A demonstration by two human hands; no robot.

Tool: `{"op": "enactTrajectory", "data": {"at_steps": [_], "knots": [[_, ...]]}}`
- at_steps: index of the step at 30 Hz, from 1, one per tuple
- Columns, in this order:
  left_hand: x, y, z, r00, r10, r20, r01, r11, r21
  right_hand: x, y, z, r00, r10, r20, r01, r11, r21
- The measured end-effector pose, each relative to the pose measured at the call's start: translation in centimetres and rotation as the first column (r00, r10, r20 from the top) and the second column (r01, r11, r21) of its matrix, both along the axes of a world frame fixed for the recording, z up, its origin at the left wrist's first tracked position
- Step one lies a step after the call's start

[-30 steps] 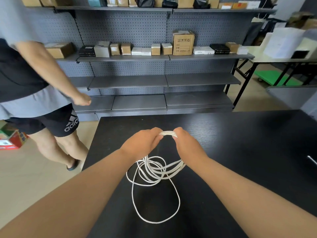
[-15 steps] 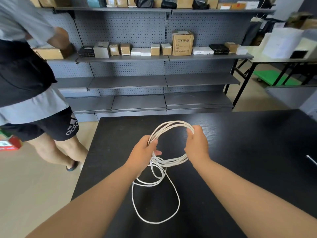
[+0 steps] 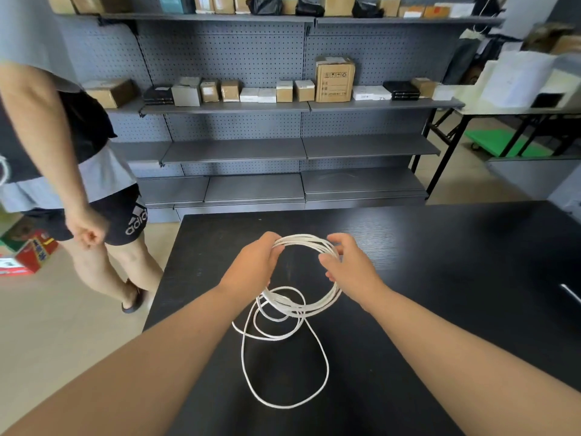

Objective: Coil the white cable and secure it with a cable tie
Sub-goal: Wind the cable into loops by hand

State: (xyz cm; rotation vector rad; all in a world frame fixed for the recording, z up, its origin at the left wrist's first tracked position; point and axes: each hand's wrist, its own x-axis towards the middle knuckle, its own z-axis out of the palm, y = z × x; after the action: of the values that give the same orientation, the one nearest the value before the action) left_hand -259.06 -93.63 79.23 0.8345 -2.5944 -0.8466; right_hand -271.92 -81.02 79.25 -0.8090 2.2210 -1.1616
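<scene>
Holding the white cable as a ring just above the desk, the left hand curls its fingers round the left side and the right hand round the right, likely to keep the turns bunched. The ring spans left to right, tilted; slack loops trail nearward on the desk.

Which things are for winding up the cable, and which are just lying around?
For the job: cable, left hand, right hand, table.
Just lying about: boxes, shelf, red box.
</scene>
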Motion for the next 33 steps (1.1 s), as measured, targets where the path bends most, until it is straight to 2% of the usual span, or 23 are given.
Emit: {"op": "enactTrajectory", "data": {"at_steps": [2, 5, 7, 9, 11, 13, 15, 19, 22, 25, 27, 30, 33], "knots": [[-0.1, -0.2, 0.5, 0.996, -0.068, 0.061, 0.072, 0.995, -0.067, 0.0, -0.3, 0.1, 0.984, 0.123, -0.128, -0.113, 0.99, 0.082], [-0.2, -0.6, 0.8, 0.989, -0.123, 0.084, 0.129, 0.989, -0.07, 0.3, -0.5, 0.3, 0.957, 0.209, -0.2, -0.183, 0.973, 0.14], [-0.2, -0.8, 0.7, 0.995, -0.098, 0.018, 0.097, 0.994, 0.052, 0.2, -0.6, 0.5, 0.952, 0.201, -0.232, -0.177, 0.977, 0.121], [-0.2, -0.8, 0.5, 0.998, -0.03, -0.053, 0.042, 0.969, 0.243, 0.0, -0.7, 0.7, 0.943, 0.178, -0.283, -0.161, 0.984, 0.082], [-0.1, -0.6, 0.4, 0.995, 0.039, -0.097, 0.013, 0.876, 0.483, -0.5, -0.7, 0.7, 0.942, 0.142, -0.303, -0.133, 0.99, 0.047], [0.2, -0.5, 0.1, 0.99, 0.084, -0.118, 0.019, 0.733, 0.68, -1.0, -0.6, 0.6, 0.967, 0.072, -0.244, -0.08, 0.997, -0.021], [0.4, -0.4, -0.4, 0.984, 0.111, -0.14, 0.04, 0.629, 0.776, -1.4, -0.6, 0.2, 0.99, -0.026, -0.141, 0.01, 0.994, -0.113], [-0.2, 0.2, -0.6, 0.955, 0.223, -0.198, 0.068, 0.484, 0.873, -1.1, -0.8, -0.7, 0.972, -0.23, 0.052, 0.236, 0.947, -0.22], [-0.9, 1.2, -0.7, 0.929, 0.306, -0.209, 0.058, 0.435, 0.898, -0.5, -1.0, -1.1, 0.916, -0.356, 0.187, 0.396, 0.88, -0.264], [-1.7, 2.3, -0.8, 0.891, 0.391, -0.23, 0.011, 0.489, 0.872, 0.4, -1.2, -1.6, 0.871, -0.398, 0.289, 0.473, 0.837, -0.273], [-2.1, 2.5, -0.9, 0.875, 0.415, -0.249, -0.059, 0.601, 0.797, 0.9, -1.3, -1.8, 0.844, -0.379, 0.381, 0.49, 0.833, -0.258], [-2.1, 2.0, -1.0, 0.887, 0.375, -0.269, -0.152, 0.787, 0.598, 0.8, -1.1, -1.7, 0.836, -0.274, 0.475, 0.414, 0.884, -0.218], [-1.7, 1.2, -0.8, 0.927, 0.288, -0.24, -0.169, 0.892, 0.419, 0.1, -0.6, -1.4, 0.877, -0.187, 0.442, 0.292, 0.939, -0.182]]}}
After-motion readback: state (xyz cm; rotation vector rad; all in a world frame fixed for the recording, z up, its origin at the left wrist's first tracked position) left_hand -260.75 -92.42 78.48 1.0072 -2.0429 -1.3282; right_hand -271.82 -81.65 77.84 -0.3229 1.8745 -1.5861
